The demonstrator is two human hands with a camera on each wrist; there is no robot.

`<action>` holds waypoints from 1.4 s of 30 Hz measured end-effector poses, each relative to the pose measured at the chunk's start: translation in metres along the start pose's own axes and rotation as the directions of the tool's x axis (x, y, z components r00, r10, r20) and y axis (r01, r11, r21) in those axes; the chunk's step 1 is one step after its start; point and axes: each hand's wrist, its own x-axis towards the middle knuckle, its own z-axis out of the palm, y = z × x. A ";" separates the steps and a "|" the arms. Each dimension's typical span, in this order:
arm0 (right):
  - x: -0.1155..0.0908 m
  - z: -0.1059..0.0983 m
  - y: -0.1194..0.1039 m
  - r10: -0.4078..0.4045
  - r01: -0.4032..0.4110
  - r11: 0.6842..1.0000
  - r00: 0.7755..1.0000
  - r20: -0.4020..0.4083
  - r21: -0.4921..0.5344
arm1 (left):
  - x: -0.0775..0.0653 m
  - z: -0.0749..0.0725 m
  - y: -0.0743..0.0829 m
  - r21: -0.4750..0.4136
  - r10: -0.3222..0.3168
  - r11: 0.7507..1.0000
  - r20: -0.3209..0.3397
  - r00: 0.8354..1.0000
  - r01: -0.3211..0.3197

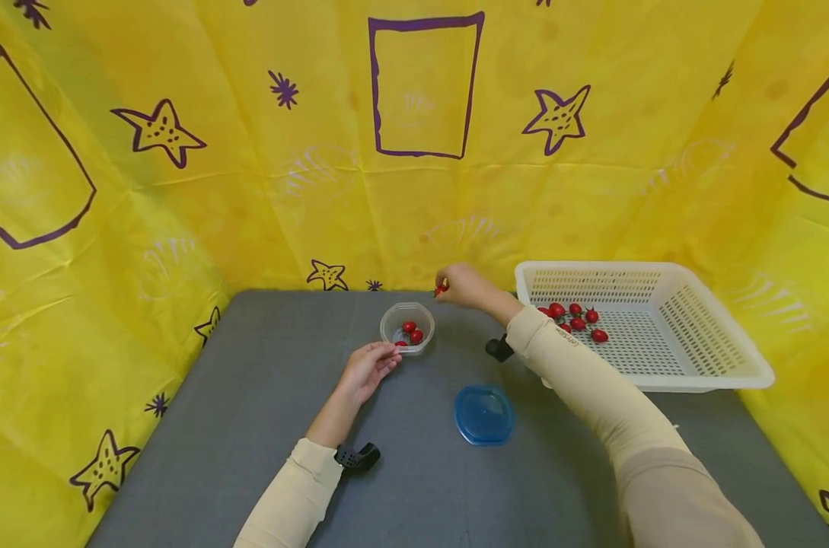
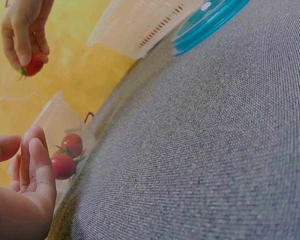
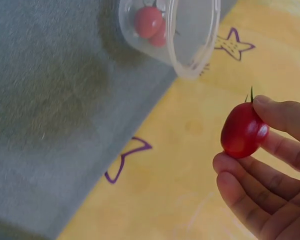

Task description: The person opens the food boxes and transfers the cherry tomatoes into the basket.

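Observation:
My left hand (image 1: 368, 371) holds the near-left rim of a small clear plastic container (image 1: 424, 313) between thumb and fingers. Inside it lie a few red cherry tomatoes (image 1: 416, 336) with green stems, also visible through its wall in both wrist views. Behind and right of the container, my right hand (image 1: 470, 288) pinches one cherry tomato (image 3: 241, 131) between thumb and fingertips, raised above the table. In the right wrist view a green stem sticks up from that tomato. The left wrist view shows the right hand (image 2: 27, 32) with the tomato above the container.
A white perforated plastic basket (image 1: 702, 384) stands at the right, with several cherry tomatoes (image 1: 578, 324) at its left end. My right forearm passes in front of its corner. A blue lid (image 1: 484, 415) lies on the grey table (image 1: 250, 426). A yellow patterned cloth (image 1: 421, 213) hangs behind.

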 end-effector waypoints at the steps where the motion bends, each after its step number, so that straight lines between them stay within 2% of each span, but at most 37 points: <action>1: -0.001 -0.002 0.002 0.003 -0.003 1.000 1.000 -0.005 0.005 | 0.000 0.000 0.000 0.002 -0.003 1.000 0.003 1.000 0.003; 7: -0.009 -0.015 0.013 0.042 -0.042 0.999 0.999 -0.015 -0.003 | 0.001 -0.001 0.001 0.009 0.002 1.000 0.018 1.000 -0.002; 14: -0.022 -0.038 0.022 0.075 -0.075 0.997 0.997 -0.024 -0.020 | 0.000 0.000 0.001 0.004 -0.008 1.000 0.005 1.000 0.008; 21: -0.035 -0.055 0.044 0.162 -0.163 0.986 0.986 -0.025 -0.038 | -0.001 0.000 -0.001 0.017 -0.010 1.000 0.001 1.000 0.010; 26: -0.043 -0.067 0.057 0.165 -0.167 0.985 0.985 -0.053 -0.045 | 0.001 0.000 -0.001 0.015 0.001 1.000 0.000 1.000 -0.001; 31: -0.051 -0.074 0.067 0.169 -0.173 0.983 0.983 -0.066 -0.067 | 0.002 -0.001 -0.001 0.019 -0.007 1.000 -0.006 1.000 0.007; 42: -0.069 -0.087 0.099 0.234 -0.238 0.970 0.969 -0.077 -0.049 | 0.000 -0.001 -0.001 0.030 -0.010 0.999 -0.008 1.000 0.010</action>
